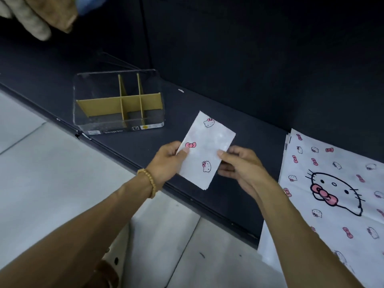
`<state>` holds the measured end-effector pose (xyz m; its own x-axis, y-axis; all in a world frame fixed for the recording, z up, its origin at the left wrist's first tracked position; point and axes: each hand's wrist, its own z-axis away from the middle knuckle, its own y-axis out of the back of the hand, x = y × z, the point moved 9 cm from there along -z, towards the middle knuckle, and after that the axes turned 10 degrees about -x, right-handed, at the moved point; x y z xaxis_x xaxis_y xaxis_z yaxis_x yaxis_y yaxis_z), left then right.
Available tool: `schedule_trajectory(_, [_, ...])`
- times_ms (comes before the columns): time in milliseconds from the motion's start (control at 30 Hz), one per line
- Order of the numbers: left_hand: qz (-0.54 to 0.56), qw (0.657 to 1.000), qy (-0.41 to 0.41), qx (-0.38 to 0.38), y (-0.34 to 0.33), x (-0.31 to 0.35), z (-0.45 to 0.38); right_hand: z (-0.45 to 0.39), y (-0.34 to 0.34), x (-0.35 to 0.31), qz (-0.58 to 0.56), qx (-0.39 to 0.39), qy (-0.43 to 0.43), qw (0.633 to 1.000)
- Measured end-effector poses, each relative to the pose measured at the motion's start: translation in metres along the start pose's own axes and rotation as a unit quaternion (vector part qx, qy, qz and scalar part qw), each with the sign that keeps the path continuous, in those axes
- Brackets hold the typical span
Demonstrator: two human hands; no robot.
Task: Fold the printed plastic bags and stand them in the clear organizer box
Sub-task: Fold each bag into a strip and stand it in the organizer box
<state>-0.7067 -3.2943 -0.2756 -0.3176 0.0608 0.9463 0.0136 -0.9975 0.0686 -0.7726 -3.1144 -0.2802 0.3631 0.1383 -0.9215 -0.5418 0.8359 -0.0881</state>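
The folded bag (205, 150) is pinched at both long edges by the left hand (170, 161) and right hand (239, 163), held flat above the table (239, 113), near the box (118, 100), likely to keep its folds for standing.

The setting is a plain indoor work station, type not determinable. A dark matte tabletop (239, 125) stands against a dark wall (249, 48), above a pale tiled floor (52, 173).
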Motion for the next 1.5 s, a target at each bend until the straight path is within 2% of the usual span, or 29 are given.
schedule_trajectory(133, [0.054,0.996,0.044,-0.049,0.001,-0.021,0.012,-0.007,-0.009,0.009,0.059,0.028,-0.004,0.998])
schedule_trajectory(233, [0.07,0.995,0.07,-0.029,-0.002,-0.034,0.013,-0.014,-0.014,0.027,0.061,0.067,-0.031,0.995])
schedule_trajectory(300, [0.079,0.991,0.106,-0.006,-0.008,-0.049,0.011,-0.017,-0.019,0.048,0.084,0.066,-0.065,0.992])
schedule_trajectory(367, [0.001,0.988,0.154,0.031,-0.007,-0.067,0.011,-0.018,-0.016,0.066,0.114,0.077,-0.093,0.986])
schedule_trajectory(400, [-0.099,0.981,0.153,0.058,0.0,-0.07,0.012,-0.018,-0.011,0.072,0.128,0.09,-0.106,0.982])
schedule_trajectory(433, [-0.223,0.963,0.119,0.092,0.007,-0.066,0.014,-0.018,-0.007,0.077,0.138,0.102,-0.116,0.978])
schedule_trajectory(467, [-0.336,0.934,0.049,0.113,0.008,-0.055,0.017,-0.019,-0.004,0.079,0.146,0.106,-0.123,0.976])
schedule_trajectory(500, [-0.42,0.903,-0.026,0.089,-0.001,-0.046,0.019,-0.021,-0.002,0.081,0.15,0.105,-0.126,0.975])
schedule_trajectory(567, [-0.536,0.837,-0.105,-0.039,-0.03,-0.052,0.019,-0.025,-0.002,0.082,0.158,0.097,-0.132,0.974])
schedule_trajectory(633, [-0.589,0.792,-0.108,-0.119,-0.045,-0.071,0.016,-0.026,-0.001,0.083,0.149,0.095,-0.139,0.974])
schedule_trajectory(700, [-0.604,0.781,-0.107,-0.116,-0.045,-0.078,0.012,-0.027,0.0,0.086,0.136,0.086,-0.145,0.976])
schedule_trajectory(800, [-0.595,0.788,-0.111,-0.113,-0.044,-0.077,0.012,-0.022,0.002,0.087,0.126,0.077,-0.156,0.977])
schedule_trajectory(900, [-0.609,0.776,-0.122,-0.107,-0.046,-0.073,0.013,-0.016,0.001,0.088,0.102,0.071,-0.171,0.977])
schedule_trajectory(967, [-0.615,0.772,-0.133,-0.095,-0.048,-0.066,0.015,-0.009,0.007,0.077,0.184,0.104,-0.149,0.966])
schedule_trajectory(1033, [-0.624,0.764,-0.139,-0.088,-0.052,-0.059,0.016,0.001,0.008,0.048,0.325,0.138,-0.044,0.935])
schedule_trajectory(1067, [-0.627,0.761,-0.143,-0.083,-0.053,-0.055,0.017,0.008,-0.002,0.037,0.368,0.111,0.012,0.923])
schedule_trajectory(1133, [-0.627,0.761,-0.151,-0.072,-0.055,-0.049,0.016,0.02,-0.028,0.039,0.395,-0.012,0.038,0.918])
schedule_trajectory(1200, [-0.615,0.772,-0.143,-0.075,-0.054,-0.047,0.014,0.026,-0.037,0.055,0.424,-0.081,0.0,0.902])
schedule_trajectory(1267, [-0.59,0.794,-0.119,-0.089,-0.05,-0.05,0.01,0.022,-0.029,0.058,0.431,-0.063,0.007,0.9])
schedule_trajectory(1333, [-0.547,0.829,-0.076,-0.087,-0.041,-0.052,0.006,0.012,-0.019,0.052,0.384,-0.02,0.015,0.923])
schedule_trajectory(1433, [-0.425,0.905,-0.031,0.001,-0.02,-0.047,-0.001,-0.008,-0.01,0.045,0.374,0.036,-0.011,0.927])
schedule_trajectory(1500, [-0.387,0.919,0.006,0.072,-0.008,-0.047,-0.009,-0.019,-0.009,0.041,0.403,0.074,-0.026,0.912])
